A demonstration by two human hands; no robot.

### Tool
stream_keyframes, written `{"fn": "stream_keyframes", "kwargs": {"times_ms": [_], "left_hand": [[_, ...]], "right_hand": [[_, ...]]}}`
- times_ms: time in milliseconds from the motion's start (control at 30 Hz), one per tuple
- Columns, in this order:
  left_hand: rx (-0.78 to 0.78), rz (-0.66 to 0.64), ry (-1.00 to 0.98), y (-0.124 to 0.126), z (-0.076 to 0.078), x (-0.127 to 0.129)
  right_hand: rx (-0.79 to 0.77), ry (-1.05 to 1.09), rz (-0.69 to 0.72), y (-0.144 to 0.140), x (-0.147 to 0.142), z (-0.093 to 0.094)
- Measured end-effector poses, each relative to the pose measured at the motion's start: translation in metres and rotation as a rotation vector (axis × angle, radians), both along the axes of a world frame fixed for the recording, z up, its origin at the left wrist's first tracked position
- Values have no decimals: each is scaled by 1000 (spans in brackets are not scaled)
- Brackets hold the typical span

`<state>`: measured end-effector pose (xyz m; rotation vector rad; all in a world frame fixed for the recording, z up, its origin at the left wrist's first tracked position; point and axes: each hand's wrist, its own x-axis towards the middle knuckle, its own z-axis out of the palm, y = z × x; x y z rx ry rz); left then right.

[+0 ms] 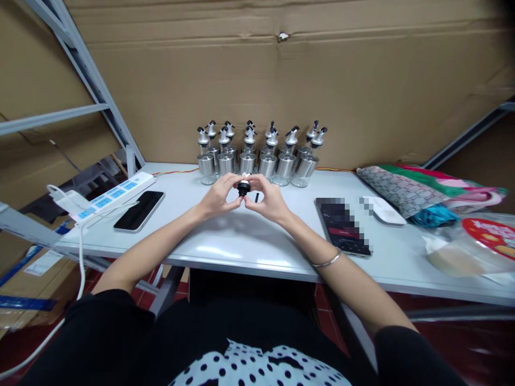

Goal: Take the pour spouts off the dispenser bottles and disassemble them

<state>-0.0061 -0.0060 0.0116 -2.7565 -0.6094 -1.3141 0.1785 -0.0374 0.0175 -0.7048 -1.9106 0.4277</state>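
Note:
My left hand (218, 195) and my right hand (269, 199) meet above the white table (241, 246), a little in front of the bottles. Between their fingertips they hold a small black and silver pourer cap (243, 187). A thin black piece (256, 198) sticks down by my right fingers. Behind the hands stand several glass bottles with silver bands and pourer spouts (257, 155), grouped in rows against the cardboard wall.
A black phone (139, 210) and a white power strip (108, 197) with cables lie at the left. At the right are another phone (344, 228), a white mouse (383, 210), patterned fabric (418, 187) and plastic bags (470, 244). Metal shelf struts (88, 80) rise at the left.

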Motion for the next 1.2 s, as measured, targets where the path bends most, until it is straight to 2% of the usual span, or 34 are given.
{"fn": "stream_keyframes", "kwargs": {"times_ms": [200, 733, 933, 1200], "left_hand": [[116, -20, -25, 0, -2, -2], [151, -24, 15, 0, -1, -2], [47, 16, 83, 1, -2, -3], [-31, 30, 120, 4, 1, -2]], "right_hand": [[-10, 4, 27, -4, -2, 4], [-100, -16, 28, -1, 4, 3], [-147, -13, 48, 1, 6, 5], [-169, -59, -50, 6, 4, 2]]}}
